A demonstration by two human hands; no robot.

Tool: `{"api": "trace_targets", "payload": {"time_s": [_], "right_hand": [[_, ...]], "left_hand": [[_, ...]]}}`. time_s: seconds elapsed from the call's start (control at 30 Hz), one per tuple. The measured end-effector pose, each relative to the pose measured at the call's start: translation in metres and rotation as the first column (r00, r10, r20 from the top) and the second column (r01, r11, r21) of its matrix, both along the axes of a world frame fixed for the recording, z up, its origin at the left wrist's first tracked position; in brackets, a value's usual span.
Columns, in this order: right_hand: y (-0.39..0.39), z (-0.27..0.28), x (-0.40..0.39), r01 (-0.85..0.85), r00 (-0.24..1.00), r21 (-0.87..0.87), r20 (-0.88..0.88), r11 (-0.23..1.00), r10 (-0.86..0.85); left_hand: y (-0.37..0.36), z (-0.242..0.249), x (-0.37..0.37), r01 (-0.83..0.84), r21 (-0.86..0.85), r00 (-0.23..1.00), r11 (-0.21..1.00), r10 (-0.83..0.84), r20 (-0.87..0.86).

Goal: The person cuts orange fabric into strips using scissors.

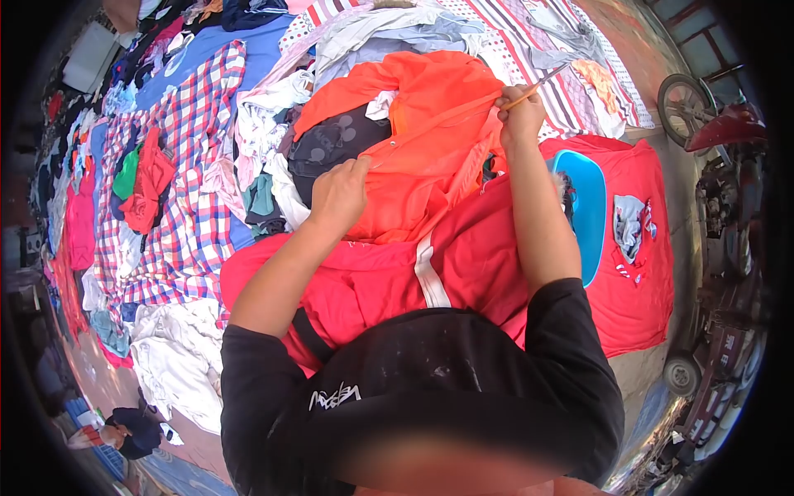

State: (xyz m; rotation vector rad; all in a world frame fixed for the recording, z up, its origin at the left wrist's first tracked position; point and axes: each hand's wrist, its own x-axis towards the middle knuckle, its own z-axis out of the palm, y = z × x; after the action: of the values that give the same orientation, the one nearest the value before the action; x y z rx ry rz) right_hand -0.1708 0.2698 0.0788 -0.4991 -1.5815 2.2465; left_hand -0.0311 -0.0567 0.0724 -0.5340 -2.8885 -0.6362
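Note:
An orange button-front garment [434, 116] is spread over the pile in front of me. With my left hand [341, 194], fingers closed, I grip its front edge near a small button. My right hand [521, 116] is closed at the garment's upper right edge, which is pulled taut between both hands. That same fist holds orange-handled scissors [529, 95], their thin blade pointing up and to the right. Under the orange cloth lies a dark patterned garment [339, 149]. Red cloth [372, 273] with a white strip covers my lap.
A blue basin [589, 215] stands at my right on a red cloth [645, 306], with a grey garment [628, 227] beside it. Clothes cover a checked sheet [178, 99] at left. A wheel [685, 101] stands at far right; another person [132, 431] is at lower left.

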Motion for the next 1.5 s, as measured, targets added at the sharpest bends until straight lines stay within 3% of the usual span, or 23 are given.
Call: {"api": "trace_targets", "payload": {"time_s": [0.1, 0.13, 0.2, 0.3, 0.33, 0.37, 0.4, 0.53, 0.57, 0.7, 0.8, 0.87, 0.9, 1.0, 1.07, 1.2, 1.3, 1.4, 1.5], "right_hand": [[-0.017, 0.013, 0.013, -0.030, 1.000, 0.145, 0.011, 0.989, 0.029], [-0.021, 0.015, 0.015, -0.044, 0.999, 0.198, 0.021, 0.979, 0.040], [-0.021, 0.010, 0.015, -0.124, 0.992, 0.385, 0.067, 0.914, 0.106], [-0.023, 0.002, 0.014, -0.187, 0.982, 0.624, 0.110, 0.759, 0.151], [-0.026, 0.000, 0.013, -0.194, 0.981, 0.697, 0.130, 0.690, 0.145], [-0.030, -0.001, 0.012, -0.202, 0.979, 0.762, 0.147, 0.615, 0.139], [-0.035, 0.000, 0.010, -0.207, 0.978, 0.819, 0.160, 0.534, 0.134], [-0.060, -0.024, 0.010, -0.373, 0.911, 0.851, 0.260, 0.370, 0.320], [-0.066, -0.034, 0.012, -0.359, 0.895, 0.891, 0.245, 0.277, 0.373], [-0.098, -0.055, 0.031, -0.411, 0.792, 0.897, 0.263, 0.163, 0.550], [-0.110, -0.080, 0.041, -0.341, 0.723, 0.938, 0.222, 0.058, 0.654], [-0.112, -0.092, 0.045, -0.274, 0.676, 0.961, 0.223, -0.041, 0.702], [-0.115, -0.105, 0.043, -0.144, 0.698, 0.990, 0.105, -0.004, 0.709], [-0.123, -0.096, 0.040, -0.436, 0.679, 0.896, 0.268, 0.082, 0.684], [-0.127, -0.079, 0.046, -0.456, 0.712, 0.870, 0.229, 0.189, 0.663], [-0.139, -0.070, 0.057, -0.497, 0.723, 0.796, 0.158, 0.347, 0.672], [-0.160, -0.104, 0.060, -0.623, 0.700, 0.671, 0.250, 0.401, 0.669], [-0.190, -0.130, 0.071, -0.736, 0.667, 0.154, 0.330, 0.659, 0.668], [-0.222, -0.156, 0.080, -0.575, 0.658, -0.208, 0.457, 0.792, 0.598]], "left_hand": [[-0.014, -0.012, -0.015, -0.018, 0.176, 0.974, 0.984, 0.057, -0.219], [-0.021, -0.009, -0.019, -0.114, 0.361, 0.990, 0.925, 0.138, -0.041], [-0.034, 0.003, -0.023, -0.367, 0.622, 0.922, 0.692, 0.185, 0.339], [-0.055, 0.046, -0.015, -0.339, 0.924, 0.939, 0.177, 0.009, 0.343], [-0.055, 0.079, -0.003, -0.281, 0.954, 0.959, 0.102, -0.014, 0.284], [-0.062, 0.106, 0.009, -0.240, 0.962, 0.970, 0.129, -0.016, 0.244], [-0.072, 0.130, 0.022, -0.203, 0.942, 0.977, 0.266, -0.008, 0.213], [-0.104, 0.195, 0.075, -0.220, 0.822, 0.972, 0.526, 0.047, 0.231], [-0.109, 0.207, 0.086, -0.190, 0.810, 0.980, 0.555, 0.057, 0.190], [-0.144, 0.244, 0.134, -0.103, 0.734, 0.993, 0.672, 0.030, 0.112], [-0.177, 0.263, 0.165, -0.024, 0.576, 0.984, 0.817, 0.121, -0.131], [-0.196, 0.276, 0.179, -0.050, 0.701, 0.948, 0.712, 0.255, -0.191], [-0.215, 0.283, 0.182, 0.000, 0.719, 0.938, 0.695, 0.249, -0.240], [-0.243, 0.296, 0.179, -0.055, 0.871, 0.838, 0.487, 0.497, -0.225], [-0.289, 0.292, 0.174, -0.060, 0.888, 0.834, 0.456, 0.512, -0.207], [-0.293, 0.280, 0.171, -0.108, 0.848, 0.837, 0.519, 0.508, -0.204], [-0.273, 0.276, 0.170, -0.114, 0.789, 0.850, 0.604, 0.471, -0.237], [-0.266, 0.281, 0.170, -0.139, 0.715, 0.854, 0.685, 0.448, -0.263], [-0.256, 0.291, 0.182, -0.093, 0.682, 0.829, 0.726, 0.435, -0.351]]}}
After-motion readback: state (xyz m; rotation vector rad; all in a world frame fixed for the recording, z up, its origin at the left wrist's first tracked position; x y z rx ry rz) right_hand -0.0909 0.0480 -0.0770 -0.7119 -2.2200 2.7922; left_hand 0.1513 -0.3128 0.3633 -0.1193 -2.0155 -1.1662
